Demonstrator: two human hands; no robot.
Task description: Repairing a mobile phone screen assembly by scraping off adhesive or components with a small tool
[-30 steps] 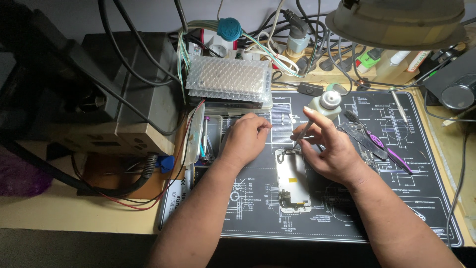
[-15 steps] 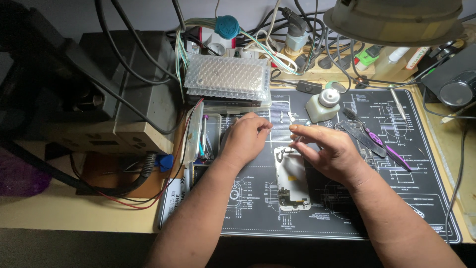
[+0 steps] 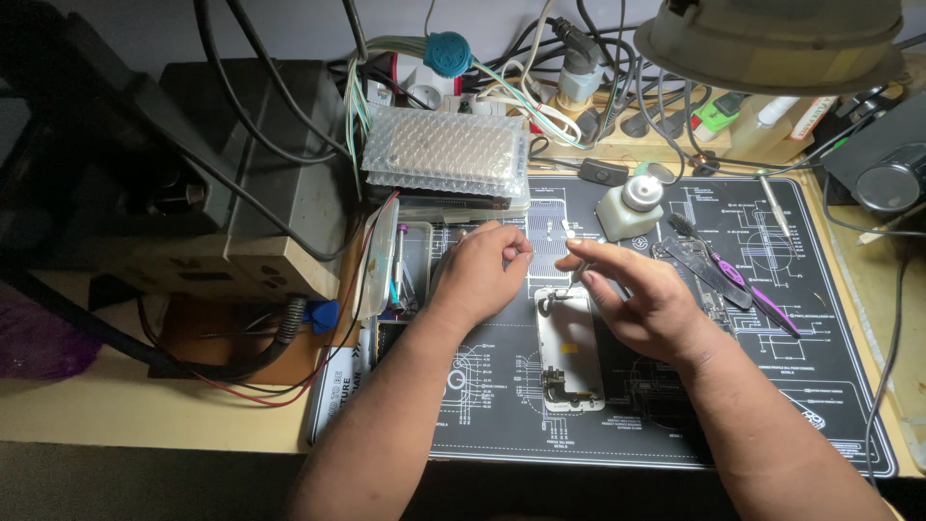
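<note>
Cluttered and lamp-lit, the wooden bench carries a black rubber work mat printed with white diagrams (image 3: 733, 405), and on it, near the middle, lies a white flat phone screen assembly with a small metal bracket at its lower end (image 3: 567, 352). It lies flat, just in front of both hands. The left hand (image 3: 477, 275) rests on the mat beside the panel's upper left corner, thumb and forefinger pinched nearly closed; whether anything tiny sits between them I cannot tell. The right hand (image 3: 641, 299) hovers over the panel's top edge, fingers loosely spread, thumb and forefinger pinching thin metal tweezers (image 3: 577, 277) whose tips point down at the upper end of the panel.

By my judgement the panel is light, thin and stiff but brittle, with delicate ribbon parts; it is best held by its long edges, never by the bracket or flex.

Behind stand a small white pump bottle (image 3: 632, 207) and a sheet of clear bubble wrap (image 3: 446, 154). The tweezer tips and whatever they touch are too small to make out, and the right palm hides part of the mat
</note>
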